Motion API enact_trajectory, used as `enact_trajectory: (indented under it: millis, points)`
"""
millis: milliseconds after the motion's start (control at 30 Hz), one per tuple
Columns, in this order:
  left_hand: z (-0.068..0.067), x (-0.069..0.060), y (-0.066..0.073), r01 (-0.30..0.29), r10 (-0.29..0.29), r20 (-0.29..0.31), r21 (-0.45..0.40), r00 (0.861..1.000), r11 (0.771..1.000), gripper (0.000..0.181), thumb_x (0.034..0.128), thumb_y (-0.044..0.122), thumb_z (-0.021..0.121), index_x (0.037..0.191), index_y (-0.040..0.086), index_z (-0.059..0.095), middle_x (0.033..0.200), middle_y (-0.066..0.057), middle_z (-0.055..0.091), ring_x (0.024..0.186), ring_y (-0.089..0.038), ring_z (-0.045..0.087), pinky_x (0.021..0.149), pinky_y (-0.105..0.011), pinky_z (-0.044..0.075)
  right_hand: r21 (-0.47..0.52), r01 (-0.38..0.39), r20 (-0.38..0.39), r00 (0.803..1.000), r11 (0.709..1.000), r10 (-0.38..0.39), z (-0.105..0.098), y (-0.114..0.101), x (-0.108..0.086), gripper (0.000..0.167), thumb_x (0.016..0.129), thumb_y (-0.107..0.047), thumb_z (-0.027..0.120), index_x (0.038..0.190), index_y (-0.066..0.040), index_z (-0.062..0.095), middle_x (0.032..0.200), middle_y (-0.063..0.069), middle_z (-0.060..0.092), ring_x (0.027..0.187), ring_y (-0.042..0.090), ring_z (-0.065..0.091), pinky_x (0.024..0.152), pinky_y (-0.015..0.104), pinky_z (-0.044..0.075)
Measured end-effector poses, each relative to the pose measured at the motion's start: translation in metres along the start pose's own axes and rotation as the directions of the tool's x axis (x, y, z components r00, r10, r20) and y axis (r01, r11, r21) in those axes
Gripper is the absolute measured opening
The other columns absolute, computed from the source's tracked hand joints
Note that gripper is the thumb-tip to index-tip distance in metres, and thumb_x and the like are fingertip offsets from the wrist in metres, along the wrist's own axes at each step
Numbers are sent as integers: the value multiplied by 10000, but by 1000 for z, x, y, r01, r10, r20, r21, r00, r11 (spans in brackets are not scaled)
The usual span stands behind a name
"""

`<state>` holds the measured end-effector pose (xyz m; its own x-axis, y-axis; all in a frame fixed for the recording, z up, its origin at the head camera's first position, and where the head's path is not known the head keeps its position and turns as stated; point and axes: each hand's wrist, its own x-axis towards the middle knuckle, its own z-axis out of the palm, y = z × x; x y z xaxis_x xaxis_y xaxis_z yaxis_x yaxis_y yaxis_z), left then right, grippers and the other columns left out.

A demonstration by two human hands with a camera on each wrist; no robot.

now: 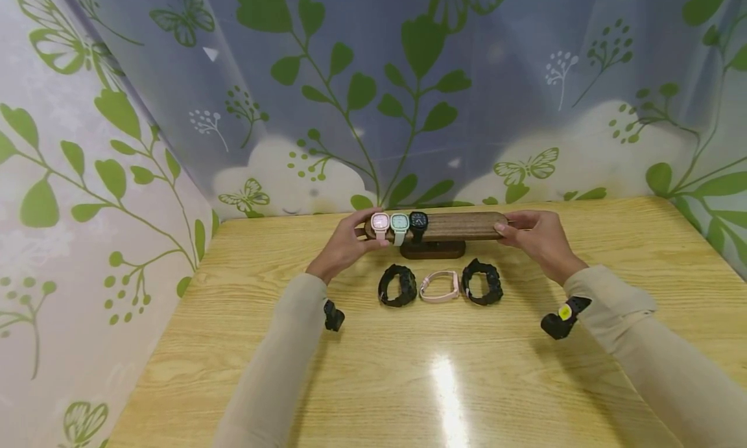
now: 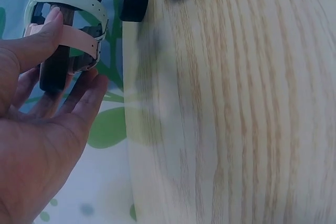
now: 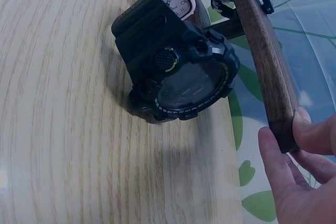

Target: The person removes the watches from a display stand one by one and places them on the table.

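Observation:
A dark wooden watch stand [image 1: 467, 226], a long rounded bar on a short base [image 1: 433, 249], stands near the table's back edge. My left hand [image 1: 344, 244] grips the bar's left end; in the left wrist view its thumb [image 2: 52, 22] lies by the pink strap [image 2: 79, 39]. My right hand [image 1: 539, 237] pinches the bare right end between thumb and fingers. Toward the left of the bar sit a pink watch [image 1: 380, 222], a mint-green watch [image 1: 399, 223] and a black watch [image 1: 419, 221], side by side.
In front of the stand, on the light wood table [image 1: 373, 377], lie a black watch [image 1: 408, 286], a pink watch [image 1: 456, 284] and a chunky black watch [image 1: 493, 284]. Behind hangs a leaf-patterned curtain [image 1: 496, 124]. Small cameras [image 1: 334, 317] are worn at both wrists.

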<state>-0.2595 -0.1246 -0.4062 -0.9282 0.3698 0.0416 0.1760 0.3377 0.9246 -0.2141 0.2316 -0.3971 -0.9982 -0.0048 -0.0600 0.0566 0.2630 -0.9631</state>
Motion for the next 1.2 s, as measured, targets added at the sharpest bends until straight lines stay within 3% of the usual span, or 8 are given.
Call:
enact_trajectory:
  millis: [567,900,1200]
  points:
    - [-2,3,-5,-6,6,0,-14,1000,1000,676,889,10,776,1496,101,493,1443,-125,509,1208,-320,576,952,-400,551,6,5,-11,1000,1000,-5,1,-1,-1,522,1017,-130,636,1426,141,458,1313,297,517,819,-20,690,925,353,573]
    - [-3,1,-4,-3,3,0,-7,1000,1000,660,886,15,782,1479,119,512,1436,-126,512,1206,-322,575,946,-407,554,4,-10,-11,1000,1000,10,1,-2,-1,519,1018,-137,635,1429,131,464,1267,262,532,819,0,701,953,391,560]
    - [-3,0,-4,-6,6,-4,-1,1000,1000,656,885,25,786,1475,120,517,1443,-134,500,1215,-343,573,934,-421,557,-6,-12,-19,1000,1000,12,2,-2,1,529,1013,-140,645,1431,128,464,1267,285,540,820,28,715,876,276,587]
